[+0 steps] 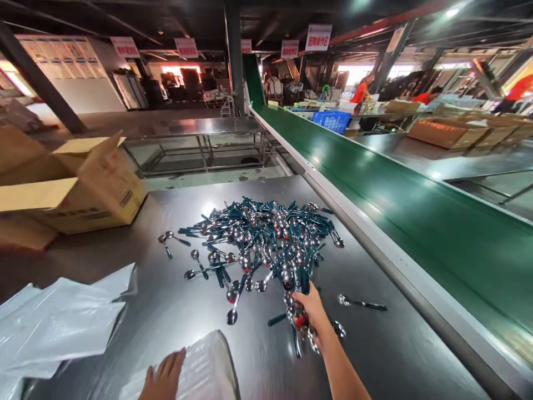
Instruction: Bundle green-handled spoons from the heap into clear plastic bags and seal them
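The table is brushed metal, smooth and dully reflective. The spoons have polished, mirror-bright metal bowls and dark teal glossy plastic handles. Near left, the bags are thin, slick, translucent white plastic. Far left, the box is matt brown cardboard. On the right, the conveyor belt is smooth green rubbery material with a soft sheen.

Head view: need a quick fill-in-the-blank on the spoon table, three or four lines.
1. The right hand grips a bunch of ____ at the near edge of the pile.
2. The left hand rests on a clear plastic ____.
3. The belt to the right of the table is coloured ____.
4. The open box at the table's far left is made of ____.

Missing words: spoons; bag; green; cardboard
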{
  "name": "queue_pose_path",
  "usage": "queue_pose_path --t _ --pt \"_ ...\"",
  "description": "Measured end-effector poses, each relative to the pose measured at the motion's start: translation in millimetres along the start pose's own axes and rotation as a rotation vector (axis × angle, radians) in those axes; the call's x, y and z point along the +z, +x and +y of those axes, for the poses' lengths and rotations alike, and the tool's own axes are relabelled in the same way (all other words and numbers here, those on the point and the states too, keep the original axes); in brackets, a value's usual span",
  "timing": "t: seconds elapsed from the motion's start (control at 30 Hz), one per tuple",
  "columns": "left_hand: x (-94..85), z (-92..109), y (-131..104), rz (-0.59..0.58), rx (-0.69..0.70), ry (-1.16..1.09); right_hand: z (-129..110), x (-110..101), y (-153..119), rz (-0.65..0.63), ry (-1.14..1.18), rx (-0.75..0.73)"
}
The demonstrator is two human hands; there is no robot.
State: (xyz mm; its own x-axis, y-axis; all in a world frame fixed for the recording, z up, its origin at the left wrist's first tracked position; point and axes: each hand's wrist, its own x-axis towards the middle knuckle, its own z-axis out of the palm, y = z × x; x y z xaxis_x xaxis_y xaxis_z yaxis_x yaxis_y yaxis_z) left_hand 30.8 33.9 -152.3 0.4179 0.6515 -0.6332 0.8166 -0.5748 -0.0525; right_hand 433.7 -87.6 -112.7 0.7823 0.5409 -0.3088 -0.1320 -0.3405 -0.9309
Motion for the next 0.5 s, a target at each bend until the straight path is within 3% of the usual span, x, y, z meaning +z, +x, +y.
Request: queue_pose_path --t 0.1,0.2,0.33,0.4,0.47,0.5 --pt "-12.6 4 -10 0.041 0.055 0.052 -16 15 -29 0.009 0.139 -0.02" --pt "-26.1 10 -23 0.108 0.161 -0.062 -29 29 -63 -0.008 0.195 -0.053" --pt "-55.3 38 -42 0.267 0.347 -0.611 -40 57 -115 -0.068 0.129 -0.119" --pt "-73.3 59 -49 0.347 0.508 -0.965 -43 75 -140 -0.114 0.065 -0.166" --pt "-89.3 80 -55 0.323 0.588 -1.333 -45 94 -162 -0.166 0.014 -0.213" --pt "-95.3 89 -57 0.317 0.607 -1.39 -46 102 -171 -0.191 -0.005 -0.231"
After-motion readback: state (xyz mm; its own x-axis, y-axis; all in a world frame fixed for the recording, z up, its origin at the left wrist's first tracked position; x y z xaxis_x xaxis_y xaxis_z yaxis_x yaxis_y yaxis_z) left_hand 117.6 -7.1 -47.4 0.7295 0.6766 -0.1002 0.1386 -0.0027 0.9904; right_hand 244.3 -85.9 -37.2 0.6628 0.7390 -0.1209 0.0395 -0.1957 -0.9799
